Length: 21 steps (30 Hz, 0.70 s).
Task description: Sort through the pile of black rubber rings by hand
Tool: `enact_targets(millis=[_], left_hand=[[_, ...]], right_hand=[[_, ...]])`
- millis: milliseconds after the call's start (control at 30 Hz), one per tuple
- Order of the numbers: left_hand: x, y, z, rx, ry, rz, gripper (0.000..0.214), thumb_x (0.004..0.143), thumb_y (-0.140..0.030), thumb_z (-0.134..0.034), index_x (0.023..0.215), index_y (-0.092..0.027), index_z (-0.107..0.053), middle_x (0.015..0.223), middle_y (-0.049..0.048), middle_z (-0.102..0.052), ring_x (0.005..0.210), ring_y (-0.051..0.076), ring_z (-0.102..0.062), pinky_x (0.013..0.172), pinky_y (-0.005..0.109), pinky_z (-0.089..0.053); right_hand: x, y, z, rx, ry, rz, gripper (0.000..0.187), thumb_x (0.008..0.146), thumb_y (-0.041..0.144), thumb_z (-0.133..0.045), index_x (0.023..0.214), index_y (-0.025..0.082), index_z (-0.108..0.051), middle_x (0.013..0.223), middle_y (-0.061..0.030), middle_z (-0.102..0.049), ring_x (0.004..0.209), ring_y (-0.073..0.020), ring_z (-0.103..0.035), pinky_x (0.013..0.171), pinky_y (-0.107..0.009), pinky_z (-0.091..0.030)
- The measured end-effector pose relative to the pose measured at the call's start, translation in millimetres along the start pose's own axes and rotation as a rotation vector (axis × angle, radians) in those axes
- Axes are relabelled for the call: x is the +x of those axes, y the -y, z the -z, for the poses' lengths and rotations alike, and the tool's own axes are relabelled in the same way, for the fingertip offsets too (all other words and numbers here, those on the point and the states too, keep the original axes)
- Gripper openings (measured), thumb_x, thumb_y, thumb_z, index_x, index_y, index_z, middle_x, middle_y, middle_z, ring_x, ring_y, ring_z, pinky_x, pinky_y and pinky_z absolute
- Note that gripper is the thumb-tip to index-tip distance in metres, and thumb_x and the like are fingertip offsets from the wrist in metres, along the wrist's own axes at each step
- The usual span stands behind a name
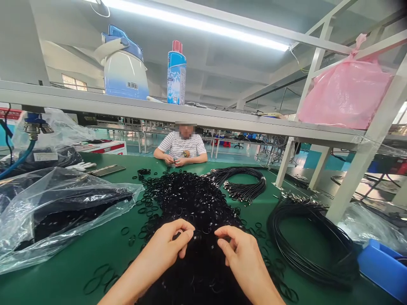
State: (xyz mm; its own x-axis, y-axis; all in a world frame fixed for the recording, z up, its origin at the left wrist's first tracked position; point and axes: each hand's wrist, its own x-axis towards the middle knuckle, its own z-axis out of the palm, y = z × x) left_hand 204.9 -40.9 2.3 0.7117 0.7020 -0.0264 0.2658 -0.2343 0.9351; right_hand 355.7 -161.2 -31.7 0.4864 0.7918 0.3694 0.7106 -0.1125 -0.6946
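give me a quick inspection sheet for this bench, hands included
surface: green table, largely covered.
job's things: big pile of black rubber rings mid-table; loose rings scattered around it.
clutter: clear plastic bag with black contents at left; blue bin at right edge.
grippers: left hand and right hand pinch at the pile's near edge; what sits between the fingers is too small to tell.
cables: black cable coil at right; connector-tipped bundle behind the pile.
surroundings: person in striped shirt seated opposite; spray can and pink bag on overhead shelf.
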Motion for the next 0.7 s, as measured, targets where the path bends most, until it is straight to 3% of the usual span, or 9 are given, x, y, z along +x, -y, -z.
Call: enact_targets(millis=[67, 133, 200, 267, 333, 400, 467, 533, 700], left_hand=[[0.7, -0.1, -1.0, -0.259, 0.015, 0.054, 0.029, 0.081, -0.043, -0.054, 0.090, -0.017, -0.061, 0.047, -0.0072, -0.047, 0.034, 0.003, -0.021, 0.036, 0.016, -0.012], [1.6, 1.6, -4.4, -0.613, 0.012, 0.096, 0.026, 0.083, -0.039, -0.055, 0.089, -0.014, -0.062, 0.049, -0.0066, -0.048, 0.033, 0.000, -0.018, 0.035, 0.015, -0.012], [2.6, 3.8, -10.2, -0.971, 0.000, 0.170, 0.021, 0.086, -0.030, -0.053, 0.084, -0.011, -0.061, 0.051, -0.0061, -0.048, 0.031, -0.002, -0.019, 0.033, 0.014, -0.012], [3.2, 5.8, -17.5, -1.186, -0.020, 0.233, 0.022, 0.089, -0.025, -0.047, 0.079, -0.011, -0.060, 0.049, -0.0068, -0.044, 0.030, -0.002, -0.022, 0.032, 0.013, -0.013], [3.3, 7.8, -25.0, -1.260, -0.032, 0.258, 0.023, 0.090, -0.026, -0.046, 0.075, -0.013, -0.057, 0.046, -0.0087, -0.038, 0.030, 0.000, -0.025, 0.032, 0.012, -0.021], [3.1, 9.9, -31.6, -1.292, -0.083, 0.271, 0.016, 0.088, -0.025, -0.051, 0.077, -0.015, -0.057, 0.047, -0.0076, -0.041, 0.033, 0.002, -0.036, 0.036, 0.015, -0.034], [2.6, 11.5, -36.9, -1.311, -0.182, 0.295, 0.006, 0.084, -0.020, -0.056, 0.083, -0.015, -0.059, 0.060, -0.0013, -0.056, 0.045, 0.008, -0.053, 0.046, 0.020, -0.046], [1.4, 11.5, -41.1, -1.294, -0.245, 0.321, 0.008, 0.083, -0.019, -0.058, 0.090, -0.015, -0.060, 0.078, 0.0053, -0.064, 0.060, 0.014, -0.063, 0.054, 0.026, -0.053], [-5.4, 3.5, -49.6, -1.263, -0.198, 0.362, 0.023, 0.081, -0.028, -0.061, 0.098, -0.013, -0.062, 0.088, 0.0109, -0.067, 0.073, 0.022, -0.068, 0.061, 0.034, -0.057]], right_hand=[[-0.5, 0.8, 1.2, -0.100, -0.053, 0.058, 0.019, 0.084, 0.017, -0.046, 0.091, 0.024, -0.062, 0.088, -0.0015, -0.060, 0.061, -0.0146, -0.055, 0.063, -0.028, -0.042], [-2.7, 5.4, -0.9, -0.126, -0.085, 0.093, 0.017, 0.086, 0.019, -0.044, 0.089, 0.024, -0.061, 0.091, -0.0025, -0.058, 0.064, -0.0153, -0.055, 0.062, -0.029, -0.041], [-6.5, 13.8, -7.6, -0.015, -0.049, 0.108, 0.013, 0.085, 0.022, -0.048, 0.085, 0.024, -0.061, 0.081, -0.0010, -0.059, 0.064, -0.0150, -0.056, 0.060, -0.027, -0.041], [-11.3, 22.7, -19.1, 0.199, 0.058, 0.090, 0.008, 0.077, 0.023, -0.061, 0.085, 0.024, -0.062, 0.073, 0.0013, -0.059, 0.061, -0.0137, -0.056, 0.053, -0.022, -0.040], [-15.4, 28.4, -32.5, 0.397, 0.157, 0.030, 0.019, 0.065, 0.019, -0.069, 0.082, 0.022, -0.062, 0.070, 0.0022, -0.059, 0.054, -0.0117, -0.056, 0.043, -0.018, -0.037], [-17.2, 28.8, -43.4, 0.517, 0.187, -0.020, 0.014, 0.063, 0.016, -0.065, 0.076, 0.019, -0.061, 0.069, 0.0016, -0.060, 0.050, -0.0115, -0.058, 0.040, -0.017, -0.038], [-16.5, 25.7, -47.8, 0.580, 0.156, -0.052, 0.006, 0.067, 0.017, -0.058, 0.073, 0.017, -0.060, 0.065, 0.0006, -0.061, 0.050, -0.0133, -0.061, 0.043, -0.019, -0.044], [-14.2, 22.1, -45.0, 0.606, 0.103, -0.068, 0.008, 0.070, 0.018, -0.056, 0.076, 0.017, -0.062, 0.065, -0.0008, -0.064, 0.054, -0.0157, -0.064, 0.046, -0.021, -0.047], [-9.8, 21.1, -27.8, 0.454, -0.037, 0.001, 0.021, 0.070, 0.009, -0.056, 0.083, 0.022, -0.067, 0.085, -0.0006, -0.070, 0.073, -0.0165, -0.065, 0.061, -0.022, -0.048]])
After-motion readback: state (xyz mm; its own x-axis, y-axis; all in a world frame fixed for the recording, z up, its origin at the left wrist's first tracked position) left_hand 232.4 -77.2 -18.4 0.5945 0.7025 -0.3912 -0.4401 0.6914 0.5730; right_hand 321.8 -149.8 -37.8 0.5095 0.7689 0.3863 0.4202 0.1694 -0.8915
